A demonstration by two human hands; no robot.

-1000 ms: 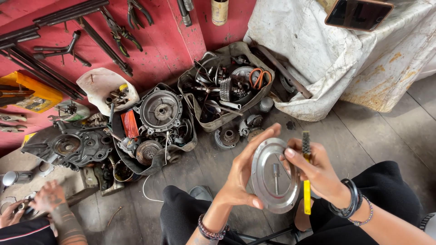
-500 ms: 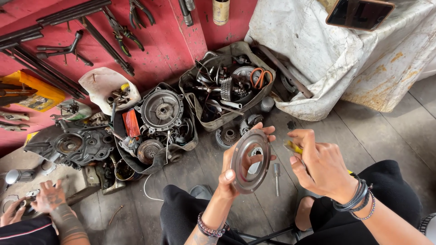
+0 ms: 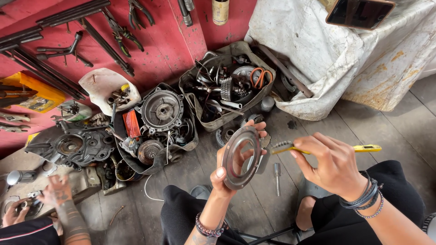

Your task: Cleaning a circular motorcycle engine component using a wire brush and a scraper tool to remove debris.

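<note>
My left hand [image 3: 225, 169] holds a round grey metal ring plate [image 3: 239, 158] upright by its edge, so my fingers show through its open centre. My right hand [image 3: 328, 164] grips a small wire brush with a yellow handle [image 3: 323, 149]; its bristled head points left, just beside the plate's rim. Both hands hover over my lap and the grey floor. A small metal pin [image 3: 277, 173] lies on the floor beneath them.
Trays of greasy engine parts [image 3: 226, 85] and a round engine cover [image 3: 162, 110] sit ahead on the floor. Tools lie on the red board [image 3: 159, 41]. A white cloth-covered block [image 3: 336, 59] carries a phone [image 3: 359, 12]. Another person's hands [image 3: 52, 195] work at lower left.
My left hand turned the plate from flat face toward me to edge-on and open. My right hand drew the brush away to the right and now brings its head beside the rim.
</note>
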